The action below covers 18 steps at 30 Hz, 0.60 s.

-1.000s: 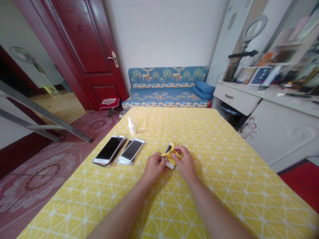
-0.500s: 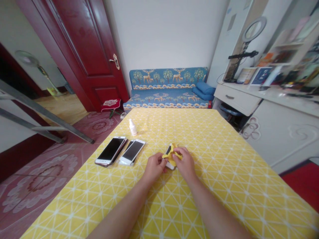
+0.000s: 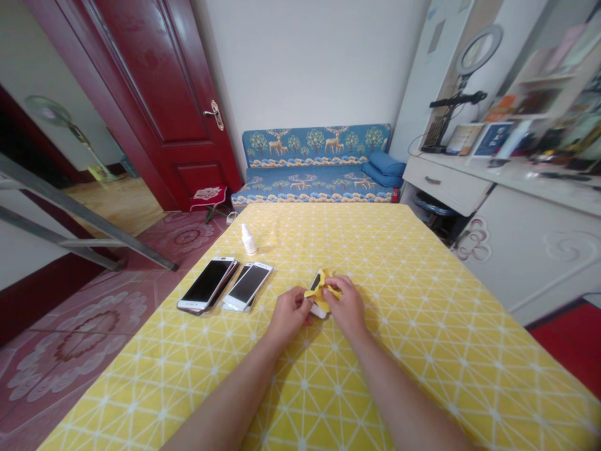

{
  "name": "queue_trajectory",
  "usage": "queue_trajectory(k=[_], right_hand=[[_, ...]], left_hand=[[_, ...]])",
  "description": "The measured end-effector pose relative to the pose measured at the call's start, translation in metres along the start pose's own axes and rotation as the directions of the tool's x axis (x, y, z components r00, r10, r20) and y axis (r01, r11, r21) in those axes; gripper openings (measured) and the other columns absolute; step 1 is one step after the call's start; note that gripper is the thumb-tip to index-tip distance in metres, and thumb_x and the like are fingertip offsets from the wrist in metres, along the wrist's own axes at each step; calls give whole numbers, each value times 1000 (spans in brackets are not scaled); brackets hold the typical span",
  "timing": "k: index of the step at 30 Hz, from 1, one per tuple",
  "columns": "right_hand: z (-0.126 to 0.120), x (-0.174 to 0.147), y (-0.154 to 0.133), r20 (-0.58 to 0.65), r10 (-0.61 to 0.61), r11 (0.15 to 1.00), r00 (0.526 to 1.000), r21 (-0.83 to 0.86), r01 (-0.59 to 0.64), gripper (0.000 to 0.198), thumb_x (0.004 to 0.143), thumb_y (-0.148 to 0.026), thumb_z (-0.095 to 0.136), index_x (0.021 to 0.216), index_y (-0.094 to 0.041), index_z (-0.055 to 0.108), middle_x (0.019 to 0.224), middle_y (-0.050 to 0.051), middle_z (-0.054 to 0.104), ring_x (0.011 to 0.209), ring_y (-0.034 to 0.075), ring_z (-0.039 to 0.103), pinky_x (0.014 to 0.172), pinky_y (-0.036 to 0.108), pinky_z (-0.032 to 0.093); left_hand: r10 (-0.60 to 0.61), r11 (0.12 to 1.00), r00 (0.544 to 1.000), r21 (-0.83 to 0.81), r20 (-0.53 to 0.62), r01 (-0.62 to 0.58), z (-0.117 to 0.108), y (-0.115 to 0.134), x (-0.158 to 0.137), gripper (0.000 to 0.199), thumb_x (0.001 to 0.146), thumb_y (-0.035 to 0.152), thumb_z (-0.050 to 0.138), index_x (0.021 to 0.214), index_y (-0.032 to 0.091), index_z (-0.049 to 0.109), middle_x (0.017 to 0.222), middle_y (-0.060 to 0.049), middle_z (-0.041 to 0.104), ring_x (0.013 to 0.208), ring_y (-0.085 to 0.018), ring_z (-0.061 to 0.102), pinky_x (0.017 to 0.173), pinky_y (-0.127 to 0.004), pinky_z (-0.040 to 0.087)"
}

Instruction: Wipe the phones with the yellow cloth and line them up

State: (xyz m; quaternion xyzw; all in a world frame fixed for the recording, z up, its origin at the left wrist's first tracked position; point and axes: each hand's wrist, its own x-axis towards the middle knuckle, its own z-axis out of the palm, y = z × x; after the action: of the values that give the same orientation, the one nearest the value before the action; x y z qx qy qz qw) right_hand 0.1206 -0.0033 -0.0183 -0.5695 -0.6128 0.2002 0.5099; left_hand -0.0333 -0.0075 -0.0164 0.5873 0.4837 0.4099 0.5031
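A white phone (image 3: 320,311) lies near the middle of the table, partly covered by a crumpled yellow cloth (image 3: 322,299). My left hand (image 3: 290,311) grips the phone's left edge, thumb on top near the cloth. My right hand (image 3: 346,304) pinches the cloth against the phone's screen from the right. To the left, a white phone (image 3: 250,285) rests on another one, its screen facing up. Farther left, a larger white phone (image 3: 208,284) sits on top of a dark-edged one. Behind these phones a small white spray bottle (image 3: 248,240) stands upright.
A yellow patterned cloth covers the table (image 3: 338,388). Past its far edge stands a blue sofa (image 3: 314,178). A white cabinet (image 3: 516,250) is on the right. On the left are a metal frame (image 3: 94,241), a small red stool (image 3: 209,196) and a red door (image 3: 154,81).
The view has shifted very slightly. Both hands, the phone and the yellow cloth stay in nearly the same place, with only a tiny movement of the fingers.
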Motion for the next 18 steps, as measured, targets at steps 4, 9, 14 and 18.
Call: queue_trajectory(k=[4,9,14,18], right_hand=[[0,0,0,-1,-2,1000,1000,-2,2,13,76,-22,55,87,-22,63,97,5,62,90,21,58,83,36,47],[0,0,0,-4,-8,1000,1000,-4,8,13,77,-22,56,88,-21,63,97,5,61,91,21,58,83,36,47],[1,0,0,1,-19,1000,1000,1,19,13,78,-21,56,88,-21,63,97,5,61,92,21,58,84,36,47],[0,0,0,8,-11,1000,1000,-8,11,13,78,-21,56,89,-21,63,98,5,60,91,21,58,83,36,47]], left_hand=[[11,1000,1000,-10,-4,-11,0,2,0,27,78,43,61,80,17,57,67,-1,64,45,-11,56,43,-22,45],[20,1000,1000,-5,-5,-20,0,3,0,28,77,43,61,82,16,58,68,-2,65,45,-12,56,44,-23,46],[21,1000,1000,11,-6,-21,-1,3,-1,26,79,42,60,80,16,57,67,-2,64,44,-11,56,43,-22,44],[13,1000,1000,20,-13,-13,0,4,0,25,79,41,59,80,17,57,67,-1,64,44,-11,55,44,-23,45]])
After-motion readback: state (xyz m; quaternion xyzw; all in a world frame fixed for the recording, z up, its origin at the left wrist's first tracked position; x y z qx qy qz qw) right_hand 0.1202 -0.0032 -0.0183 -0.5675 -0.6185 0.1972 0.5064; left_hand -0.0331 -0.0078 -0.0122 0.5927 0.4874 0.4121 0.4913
